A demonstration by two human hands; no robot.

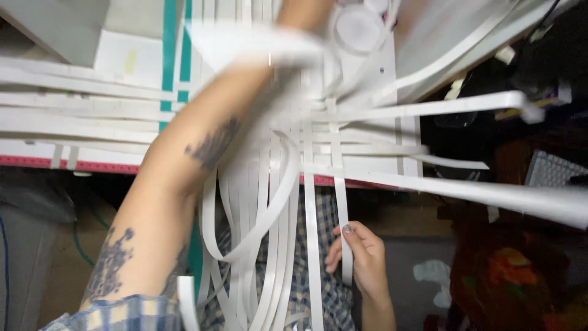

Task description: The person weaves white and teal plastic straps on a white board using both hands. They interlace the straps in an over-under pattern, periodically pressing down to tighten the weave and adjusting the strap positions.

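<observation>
Many long white strips (pixel 269 202) lie woven across a white table (pixel 122 58) and hang over its red front edge onto my lap. My right hand (pixel 362 257) is below the table edge, pinching one hanging strip (pixel 343 202) between thumb and fingers. My left arm reaches up from the lower left across the strips. My left hand (pixel 303 13) is at the top edge, blurred and partly hidden behind moving white strips (pixel 257 43), so its grip is unclear.
Two teal tape lines (pixel 176 49) run across the table. Round white containers (pixel 358 27) sit at the top. A keyboard (pixel 551 168) lies at the right in a dark cluttered area. Checked fabric (pixel 327 211) covers my lap. White crumpled scraps (pixel 432 273) lie on the floor.
</observation>
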